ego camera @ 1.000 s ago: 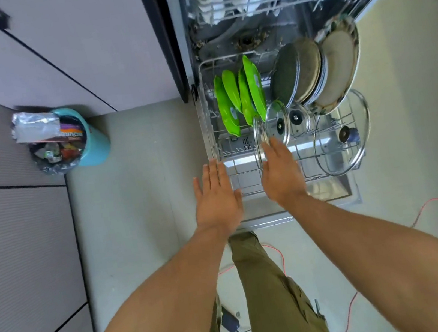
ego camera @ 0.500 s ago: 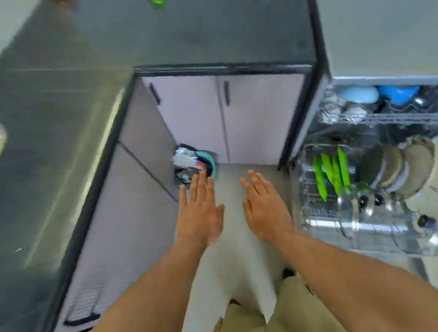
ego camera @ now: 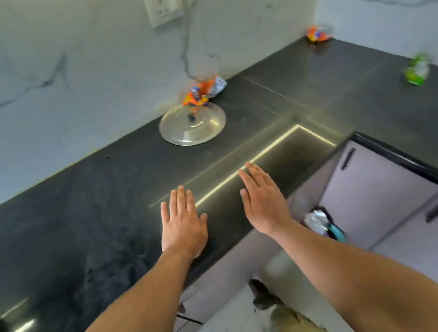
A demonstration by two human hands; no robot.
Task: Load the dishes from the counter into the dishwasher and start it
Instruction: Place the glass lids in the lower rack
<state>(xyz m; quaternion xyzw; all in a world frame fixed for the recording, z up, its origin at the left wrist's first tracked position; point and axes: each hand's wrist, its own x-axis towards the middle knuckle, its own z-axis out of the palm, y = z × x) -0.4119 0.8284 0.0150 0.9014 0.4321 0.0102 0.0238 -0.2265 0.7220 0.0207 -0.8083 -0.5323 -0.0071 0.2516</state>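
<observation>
Low in the centre of the frame, the left hand (ego camera: 182,223) and right hand (ego camera: 265,201) hover over the near edge of the black counter (ego camera: 76,217). Their fingers are straight and they hold nothing. The step is probably fetching the steel lid (ego camera: 192,124), which lies knob-up above centre. Reach further, pinch the knob or hook the rim, and lift it clear of the litter behind.

Counted:
- two hands
- one bin (ego camera: 324,225) at lower right
- one lid
- one orange wrapper (ego camera: 200,94) just behind the lid
- one green wrapper (ego camera: 416,70) at right
- a second orange wrapper (ego camera: 319,34) in the far corner
- one wall socket (ego camera: 163,3)

No dishwasher is in view.

head view looks steeply down, close over a corner counter (ego camera: 104,212).
</observation>
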